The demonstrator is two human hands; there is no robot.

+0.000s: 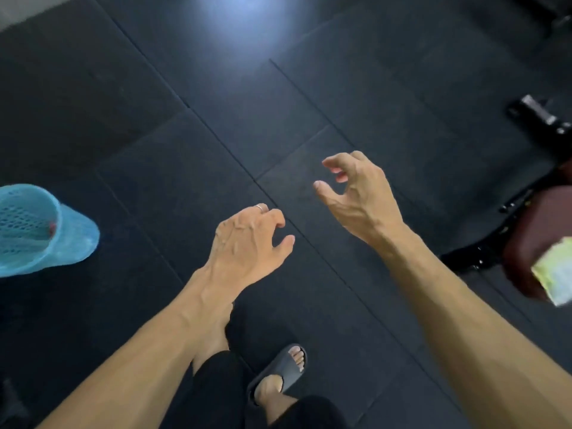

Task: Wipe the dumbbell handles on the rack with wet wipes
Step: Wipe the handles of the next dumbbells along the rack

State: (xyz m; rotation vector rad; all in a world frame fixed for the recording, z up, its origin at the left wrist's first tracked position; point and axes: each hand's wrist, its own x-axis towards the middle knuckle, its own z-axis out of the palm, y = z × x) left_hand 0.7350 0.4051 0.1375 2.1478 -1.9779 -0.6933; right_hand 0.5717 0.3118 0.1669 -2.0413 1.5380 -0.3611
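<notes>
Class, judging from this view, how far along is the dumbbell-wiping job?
Done: nothing visibly wiped; no rack in view. In hand: nothing; the left hand and right hand hang loosely curled, empty. Left: fetch a wipe, perhaps from the blurred yellow-green packet on the maroon padded bench.

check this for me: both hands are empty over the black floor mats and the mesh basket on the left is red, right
Not quite: the mesh basket on the left is light blue, not red, as the head view shows. The rest holds: the left hand and right hand both hold nothing, fingers loosely curled, over the black floor mats.
</notes>
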